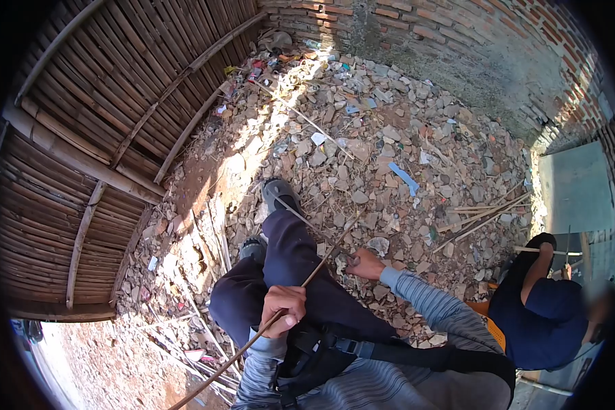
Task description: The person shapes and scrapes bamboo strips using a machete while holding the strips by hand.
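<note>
A long thin brown stick [238, 357] runs diagonally from the bottom edge up across my lap. My left hand [283, 311] is closed round its middle, above my thigh. Near the stick's upper part, my right hand [365, 265] is closed on a small dark tool, whose exact shape is too small to tell. Another thin strip [295, 213] passes over my shoe and leg toward that tool. Both my legs are bent, in dark trousers [290, 249].
Rubble [383, 184] covers the ground. A bamboo wall [130, 82] stands left, a brick wall [458, 41] behind. Sticks [482, 215] lie at the right, near a seated person [536, 307] holding a pale strip. A blue scrap [404, 179] lies ahead.
</note>
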A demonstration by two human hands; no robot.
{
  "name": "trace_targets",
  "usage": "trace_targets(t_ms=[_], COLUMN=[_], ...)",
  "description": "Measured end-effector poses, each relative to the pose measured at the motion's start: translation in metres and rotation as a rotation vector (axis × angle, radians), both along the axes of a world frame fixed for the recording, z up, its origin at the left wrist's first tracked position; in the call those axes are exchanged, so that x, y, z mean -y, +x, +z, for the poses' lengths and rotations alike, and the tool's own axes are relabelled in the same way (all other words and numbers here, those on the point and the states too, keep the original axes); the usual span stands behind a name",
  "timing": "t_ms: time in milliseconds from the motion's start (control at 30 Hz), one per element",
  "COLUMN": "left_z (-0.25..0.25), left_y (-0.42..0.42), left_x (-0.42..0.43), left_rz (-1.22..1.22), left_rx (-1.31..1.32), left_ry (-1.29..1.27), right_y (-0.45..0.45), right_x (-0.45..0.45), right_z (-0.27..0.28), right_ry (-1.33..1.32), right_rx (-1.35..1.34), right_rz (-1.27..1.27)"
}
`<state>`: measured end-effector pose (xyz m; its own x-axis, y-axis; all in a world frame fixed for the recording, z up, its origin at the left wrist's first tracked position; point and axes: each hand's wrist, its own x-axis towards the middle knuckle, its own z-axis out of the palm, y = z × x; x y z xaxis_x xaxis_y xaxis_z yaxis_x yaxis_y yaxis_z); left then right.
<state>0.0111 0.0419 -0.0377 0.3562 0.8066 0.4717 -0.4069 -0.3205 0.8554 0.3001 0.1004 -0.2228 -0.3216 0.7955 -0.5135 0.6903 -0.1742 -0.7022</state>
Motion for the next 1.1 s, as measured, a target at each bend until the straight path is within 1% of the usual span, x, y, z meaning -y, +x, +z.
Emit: trace_targets(t_ms=[33, 100, 133, 200, 267, 333, 400, 467, 567, 633, 767, 867, 933, 967, 1067, 1100], left_z=[0.000, 0.000, 0.000, 0.001, 0.002, 0.000, -0.001, -0.001, -0.004, -0.003, 0.001, -0.002, -0.004, -0.004, 0.000, 0.001], left_y=[0.000, 0.000, 0.001, 0.003, 0.002, 0.002, 0.002, 0.002, 0.002, 0.004, 0.006, 0.004, 0.003, 0.001, 0.001, 0.002], left_x=[0.001, 0.000, 0.000, 0.000, -0.002, -0.002, -0.001, -0.002, -0.001, 0.001, -0.003, -0.003, -0.004, -0.003, -0.002, 0.000], left_rz=[0.001, 0.006, -0.008, -0.025, -0.047, -0.045, -0.038, -0.052, -0.047, -0.056, -0.059, -0.056, -0.046, -0.039, -0.015, -0.017], left_rx=[0.009, 0.020, 0.026, 0.033, 0.026, 0.039, 0.054, 0.070, 0.078, 0.070, 0.060, 0.061, 0.063, 0.063, 0.032, 0.030], left_ry=[-0.012, -0.026, -0.020, -0.024, -0.010, -0.015, -0.021, -0.029, -0.038, -0.031, -0.014, -0.014, -0.012, -0.012, 0.002, 0.005], right_y=[0.000, 0.002, 0.001, -0.004, -0.011, -0.015, -0.017, -0.009, 0.001, 0.004, -0.002, -0.016, -0.023, -0.028, -0.036, -0.041], right_x=[0.005, 0.017, 0.021, 0.033, 0.038, 0.043, 0.044, 0.039, 0.034, 0.030, 0.039, 0.045, 0.034, 0.030, 0.019, 0.017], right_z=[0.003, 0.013, 0.026, 0.046, 0.046, 0.040, 0.021, -0.029, -0.047, -0.037, -0.023, -0.021, -0.019, -0.020, -0.030, -0.029], right_ry=[0.002, 0.050, 0.046, 0.159, 0.117, 0.075, 0.120, 0.134, 0.123, 0.062, 0.109, 0.134, 0.040, 0.038, 0.045, 0.087], right_rx=[-0.001, -0.087, -0.085, -0.164, -0.119, -0.073, -0.051, -0.038, -0.009, -0.027, 0.001, -0.014, -0.063, -0.067, -0.055, -0.087], right_rz=[0.005, -0.017, -0.015, 0.055, 0.071, 0.091, -0.071, -0.117, -0.191, -0.201, -0.134, -0.155, -0.215, -0.213, -0.259, -0.265])
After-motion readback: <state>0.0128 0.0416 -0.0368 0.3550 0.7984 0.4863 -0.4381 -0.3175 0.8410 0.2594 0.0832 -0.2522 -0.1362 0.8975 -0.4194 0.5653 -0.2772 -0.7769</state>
